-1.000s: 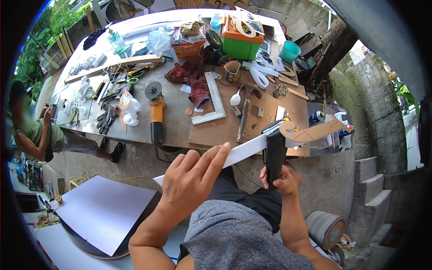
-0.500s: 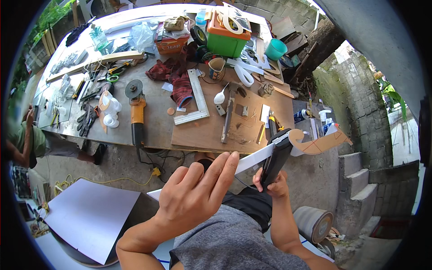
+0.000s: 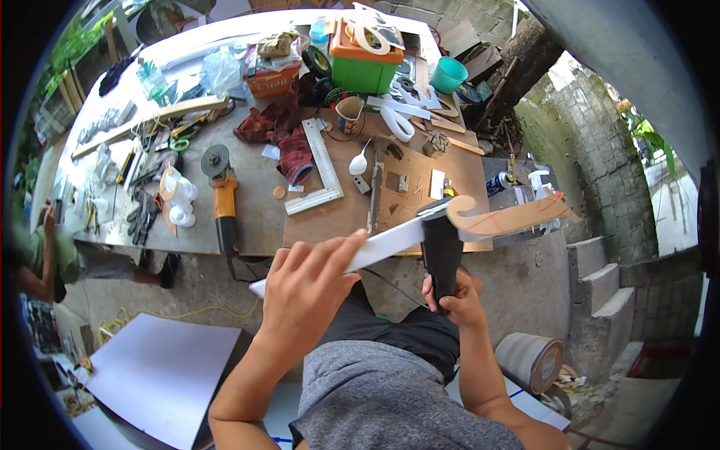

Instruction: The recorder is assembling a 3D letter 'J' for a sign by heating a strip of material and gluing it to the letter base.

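Note:
A long white strip (image 3: 394, 244) slants across in front of me. My left hand (image 3: 307, 289) grips its left part, fingers laid along it and thumb underneath. At its right end is a flat tan piece (image 3: 506, 219) with a curled end and red lines drawn on it; whether the two are joined is hidden. My right hand (image 3: 457, 296) is closed round the handle of a black corded hand tool (image 3: 442, 251) shaped like a blow dryer. Its top overlaps the strip close to the curl.
The workbench (image 3: 262, 232) beyond bears an angle grinder (image 3: 223, 195), a metal square (image 3: 324, 169), red gloves (image 3: 292, 154) and a green bin (image 3: 364, 73). Another person's arm (image 3: 46, 259) shows at far left. Concrete steps (image 3: 600, 285) rise at right; a white sheet (image 3: 161, 375) lies lower left.
My left hand has come down from raised fingers to a grip on the white strip. The black tool has turned more upright, and the tan piece has shifted left and up.

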The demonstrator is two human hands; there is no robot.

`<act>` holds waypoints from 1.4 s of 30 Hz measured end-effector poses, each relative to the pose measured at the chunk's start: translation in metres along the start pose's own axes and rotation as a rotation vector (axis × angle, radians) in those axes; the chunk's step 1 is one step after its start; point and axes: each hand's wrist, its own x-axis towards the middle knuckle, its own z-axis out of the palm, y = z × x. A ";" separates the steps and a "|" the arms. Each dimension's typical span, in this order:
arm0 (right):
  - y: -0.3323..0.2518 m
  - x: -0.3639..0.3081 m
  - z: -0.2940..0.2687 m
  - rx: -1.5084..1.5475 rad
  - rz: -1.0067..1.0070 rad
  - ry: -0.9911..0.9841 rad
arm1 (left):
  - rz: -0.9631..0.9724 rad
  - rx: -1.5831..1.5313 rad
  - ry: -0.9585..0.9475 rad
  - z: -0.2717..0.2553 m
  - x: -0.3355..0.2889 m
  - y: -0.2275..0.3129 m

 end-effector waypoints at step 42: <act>0.018 -0.039 0.019 -1.533 -0.685 0.298 | -0.745 -0.778 -0.445 0.030 -0.042 0.011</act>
